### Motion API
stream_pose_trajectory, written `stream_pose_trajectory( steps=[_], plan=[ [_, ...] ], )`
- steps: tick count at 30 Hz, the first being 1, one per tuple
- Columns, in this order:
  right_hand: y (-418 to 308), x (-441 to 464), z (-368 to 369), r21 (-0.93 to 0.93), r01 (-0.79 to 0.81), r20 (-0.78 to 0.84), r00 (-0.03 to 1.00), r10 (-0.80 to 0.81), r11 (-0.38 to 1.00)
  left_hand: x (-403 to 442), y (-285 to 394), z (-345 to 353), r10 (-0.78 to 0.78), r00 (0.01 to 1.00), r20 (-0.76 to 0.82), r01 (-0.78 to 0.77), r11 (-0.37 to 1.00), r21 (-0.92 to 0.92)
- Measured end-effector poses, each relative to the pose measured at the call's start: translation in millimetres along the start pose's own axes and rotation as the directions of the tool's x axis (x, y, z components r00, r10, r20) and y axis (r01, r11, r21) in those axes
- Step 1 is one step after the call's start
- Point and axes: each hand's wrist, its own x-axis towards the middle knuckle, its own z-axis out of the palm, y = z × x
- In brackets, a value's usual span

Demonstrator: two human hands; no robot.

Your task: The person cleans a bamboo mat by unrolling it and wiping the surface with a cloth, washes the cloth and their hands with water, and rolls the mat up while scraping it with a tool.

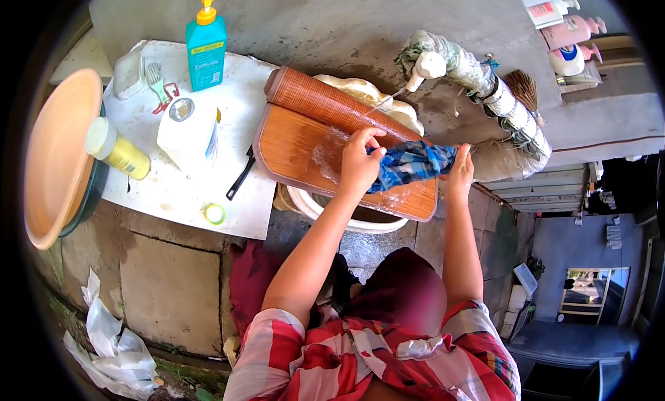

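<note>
A wet-looking blue checked cloth (412, 167) is bunched and stretched between my two hands. My left hand (361, 164) is closed on its left end, with thumb and forefinger uppermost. Its right end is gripped in my right hand (460, 172). The cloth lies over a brown wood-patterned board (294, 141) that has wet, foamy patches. Along the board's far side lies a rolled brown woven-look mat (318, 96). Part of a white tub (377, 226) shows under the near edge of the board.
Left of the board, a white tabletop (239, 200) bears a teal pump bottle (206, 54), a white jug (187, 134), a yellow bottle (128, 157) and brushes. Large basins (61, 158) lean at far left. A wrapped pipe with a white tap (428, 65) rises behind the board.
</note>
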Motion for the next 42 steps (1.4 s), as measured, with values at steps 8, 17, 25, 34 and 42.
stream_pose_trajectory(
  steps=[8,17,25,34,42],
  plan=[
    [-104.1,21.0,46.6,0.631,-0.617,0.535,0.785,0.312,0.47,21.0,-23.9,-17.1,-0.189,0.982,0.009,0.189,0.979,-0.083],
    [-124.1,19.8,89.1,0.688,-0.579,0.587,0.799,0.134,0.437,21.3,-10.9,-19.8,-0.442,0.875,0.196,0.476,0.717,-0.509],
    [-126.1,15.6,86.2,0.654,-0.485,0.573,0.819,0.039,0.58,25.9,28.2,-39.1,-0.385,0.921,0.066,0.245,0.438,-0.865],
    [-187.6,-8.4,52.9,-0.208,0.35,0.089,0.937,-0.339,0.913,22.0,8.7,-30.4,-0.417,0.902,0.11,0.332,0.508,-0.795],
    [-196.5,32.2,67.4,-0.505,0.647,0.257,0.744,-0.617,0.571,21.2,-8.9,-28.1,-0.481,0.875,0.062,0.347,0.532,-0.772]
  ],
)
